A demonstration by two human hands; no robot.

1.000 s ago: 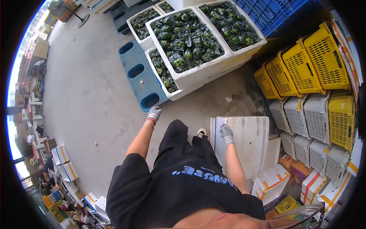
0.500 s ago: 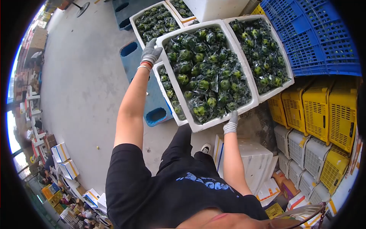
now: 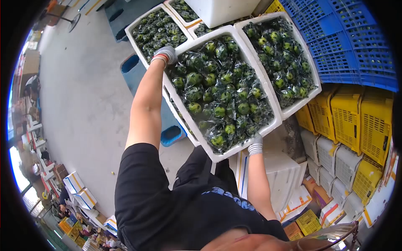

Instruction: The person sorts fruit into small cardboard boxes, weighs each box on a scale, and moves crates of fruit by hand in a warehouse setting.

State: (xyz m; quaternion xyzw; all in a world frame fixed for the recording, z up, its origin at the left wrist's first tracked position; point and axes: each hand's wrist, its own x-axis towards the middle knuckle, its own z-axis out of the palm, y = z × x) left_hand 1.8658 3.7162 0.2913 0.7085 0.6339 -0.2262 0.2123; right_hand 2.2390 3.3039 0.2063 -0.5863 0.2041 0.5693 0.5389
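A white foam box (image 3: 228, 153) full of green round fruits (image 3: 220, 111) in clear plastic wrapping is held between my hands. It sits slightly tilted above a neighbouring box. My left hand (image 3: 166, 54), in a grey glove, grips the far left corner of its rim; the fingertips are partly hidden. At the near right edge, my right hand (image 3: 256, 144), gloved too, holds the rim from the side, with some fingers out of sight beneath it.
More foam boxes of wrapped fruit stand right (image 3: 310, 97) and behind (image 3: 133, 37), on blue pallets (image 3: 171, 134). Blue crates (image 3: 339, 42) and yellow crates (image 3: 345, 119) are stacked at the right. A closed white foam box (image 3: 272, 167) stands near my legs.
The held box has come closer to my body and covers more of the box at its left. Both hands have moved with it, keeping their grip on the rim.
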